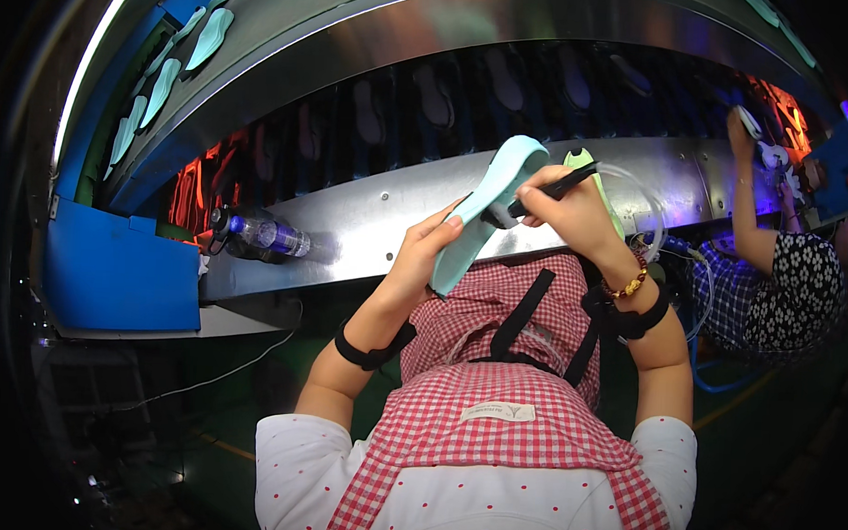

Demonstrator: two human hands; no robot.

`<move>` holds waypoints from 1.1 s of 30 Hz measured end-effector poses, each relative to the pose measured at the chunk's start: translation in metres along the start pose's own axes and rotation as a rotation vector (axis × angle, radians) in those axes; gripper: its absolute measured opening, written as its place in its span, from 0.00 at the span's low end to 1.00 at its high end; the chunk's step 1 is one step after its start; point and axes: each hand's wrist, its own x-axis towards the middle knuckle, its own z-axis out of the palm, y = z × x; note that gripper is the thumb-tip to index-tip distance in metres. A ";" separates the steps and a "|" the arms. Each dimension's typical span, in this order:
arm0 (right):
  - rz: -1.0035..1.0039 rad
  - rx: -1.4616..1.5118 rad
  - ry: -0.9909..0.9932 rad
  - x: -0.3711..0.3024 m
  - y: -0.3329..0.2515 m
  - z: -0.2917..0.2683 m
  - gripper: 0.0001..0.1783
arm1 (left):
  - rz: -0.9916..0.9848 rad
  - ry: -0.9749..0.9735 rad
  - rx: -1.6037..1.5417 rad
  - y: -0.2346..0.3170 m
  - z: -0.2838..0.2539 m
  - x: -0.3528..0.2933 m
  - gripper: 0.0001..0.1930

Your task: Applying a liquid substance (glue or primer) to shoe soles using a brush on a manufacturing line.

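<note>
My left hand (424, 251) is closed on the lower end of a pale turquoise shoe sole (521, 158), held tilted above the edge of the metal ledge. In my right hand (568, 209) is a black-handled brush (569, 181), gripped like a pen, with a clear hose at its rear end. The brush's tip meets the side of the sole near its middle; my fingers partly cover the contact. Behind my right hand a light green sole-shaped piece (580, 159) shows in part.
A shiny metal ledge (351, 216) runs in front of me. A clear bottle (268, 235) lies on its left part. Beyond, a dark conveyor carries several soles (436, 97); more turquoise soles (159, 92) lie on the upper belt. At right, a co-worker's arm (749, 197) reaches up.
</note>
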 end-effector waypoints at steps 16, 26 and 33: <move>-0.832 -0.637 -0.247 -0.047 -0.015 0.011 0.13 | -0.071 -0.211 -0.849 0.002 -0.010 0.008 0.23; -0.981 -0.785 -0.222 -0.048 -0.013 0.014 0.12 | -0.048 -0.254 -0.864 0.000 -0.017 0.010 0.23; -0.493 -0.068 -0.119 -0.045 -0.022 0.008 0.11 | -0.113 -0.205 -0.884 -0.002 -0.013 0.012 0.24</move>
